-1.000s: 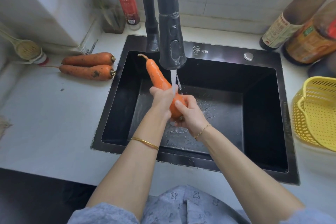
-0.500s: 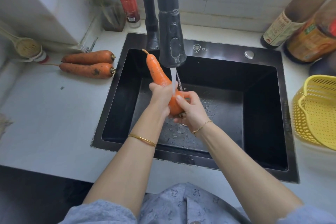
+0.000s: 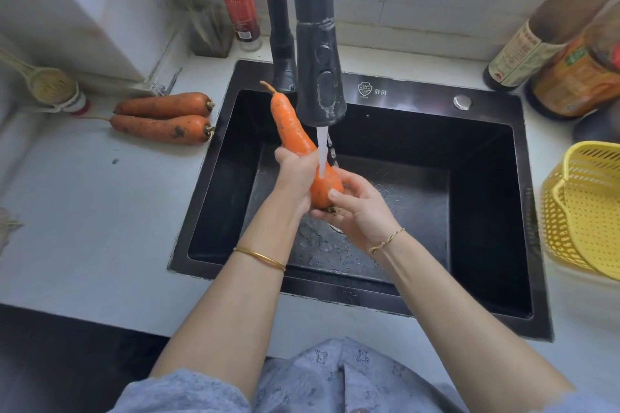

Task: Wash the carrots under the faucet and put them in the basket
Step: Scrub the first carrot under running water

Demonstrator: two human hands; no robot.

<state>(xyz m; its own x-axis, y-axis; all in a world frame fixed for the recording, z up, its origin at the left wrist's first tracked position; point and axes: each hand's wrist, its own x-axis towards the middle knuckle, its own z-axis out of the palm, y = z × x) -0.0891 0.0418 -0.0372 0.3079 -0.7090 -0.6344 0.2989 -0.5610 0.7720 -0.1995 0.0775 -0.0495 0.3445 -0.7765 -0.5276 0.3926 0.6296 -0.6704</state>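
Carrot: over the sink. The thin tip points up and far-left, and the thick end is near, right in the stream from the faucet.
Left hand: fingers wrapped round the carrot's middle.
Right hand: cups the thick end, thumb pressed on top, fingers curled beneath.
Feel: stiff and solid, I'd say, with some weight at the fat end. It is wet and glossy, so likely slippery, and the taper would let it slide out tip-first.
Weak spot: the thin tip looks as if it could snap, while the body should take firm rubbing.
Best hold: a whole-hand grip round the thick half, not a pinch at the tip.
Two carrots: on the counter left of the sink, side by side and speckled with dirt.
Basket: yellow, on the right, well apart from the hands.
Hidden: the left hand covers the carrot's middle, and the stem end is half behind the right fingers.
Cut off: the right edge clips the basket, so I cannot tell if any carrot is inside.
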